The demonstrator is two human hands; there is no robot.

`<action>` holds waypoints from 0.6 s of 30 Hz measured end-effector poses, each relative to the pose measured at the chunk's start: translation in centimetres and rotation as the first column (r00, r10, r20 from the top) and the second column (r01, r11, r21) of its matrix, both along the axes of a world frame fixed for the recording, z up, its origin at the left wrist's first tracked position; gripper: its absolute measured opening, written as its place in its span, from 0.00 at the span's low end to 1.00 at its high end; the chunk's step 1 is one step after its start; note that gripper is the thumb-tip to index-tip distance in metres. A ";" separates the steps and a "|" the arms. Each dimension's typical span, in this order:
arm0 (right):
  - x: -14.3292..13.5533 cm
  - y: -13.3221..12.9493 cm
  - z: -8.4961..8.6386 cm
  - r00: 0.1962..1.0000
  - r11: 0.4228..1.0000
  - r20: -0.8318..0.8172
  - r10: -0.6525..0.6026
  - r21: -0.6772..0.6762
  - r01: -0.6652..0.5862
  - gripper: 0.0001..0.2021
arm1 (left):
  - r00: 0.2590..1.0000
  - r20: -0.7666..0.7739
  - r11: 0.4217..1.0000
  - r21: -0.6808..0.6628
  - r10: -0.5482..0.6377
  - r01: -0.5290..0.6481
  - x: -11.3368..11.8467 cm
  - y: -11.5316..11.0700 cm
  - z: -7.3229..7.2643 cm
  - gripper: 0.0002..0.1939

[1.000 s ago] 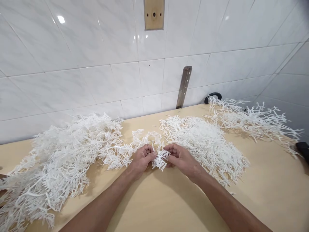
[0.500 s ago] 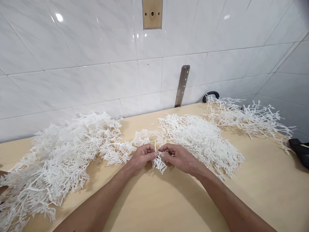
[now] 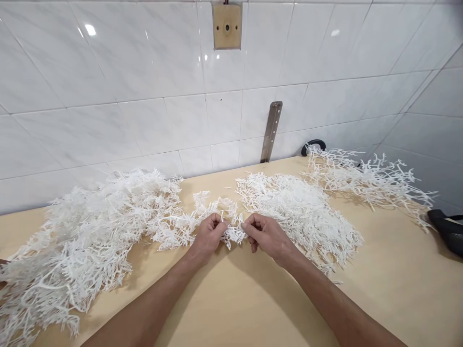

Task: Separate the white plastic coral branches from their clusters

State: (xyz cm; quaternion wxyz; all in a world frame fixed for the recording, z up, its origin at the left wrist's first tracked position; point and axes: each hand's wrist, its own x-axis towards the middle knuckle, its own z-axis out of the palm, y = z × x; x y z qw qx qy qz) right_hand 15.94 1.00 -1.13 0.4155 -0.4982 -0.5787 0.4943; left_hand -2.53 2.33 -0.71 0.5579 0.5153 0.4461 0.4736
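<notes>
A small white branched piece (image 3: 234, 234), like a plastic sprig with thin twigs, hangs between my hands. My left hand (image 3: 211, 236) pinches its left end between thumb and fingers. At its right end, the thumb and forefinger of my right hand (image 3: 263, 235) are closed on the thin tips. Loose white branched bits (image 3: 204, 207) lie just behind and left of my fingers. To the right of my right hand spreads a heap of short white pieces (image 3: 300, 207). A larger tangled pile of white branched pieces (image 3: 104, 231) covers the left side.
Longer bare white branches (image 3: 372, 180) lie at the back right, beside a black ring-shaped object (image 3: 314, 146). A black object (image 3: 448, 231) sits at the right edge. A metal strip (image 3: 271, 131) leans on the tiled wall behind the table (image 3: 253, 308). Part of a person's hand (image 3: 3, 284) shows far left.
My hands have drawn slightly apart, and the branched piece has turned from hanging upright to lying more sideways between them. The whole view has shifted a little.
</notes>
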 end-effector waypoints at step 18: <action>-2.1 -0.8 -0.6 0.987 0.977 0.064 -0.149 0.167 0.137 0.10 | 0.979 -0.187 0.991 0.083 -0.085 0.102 0.0 -0.9 1.2 0.18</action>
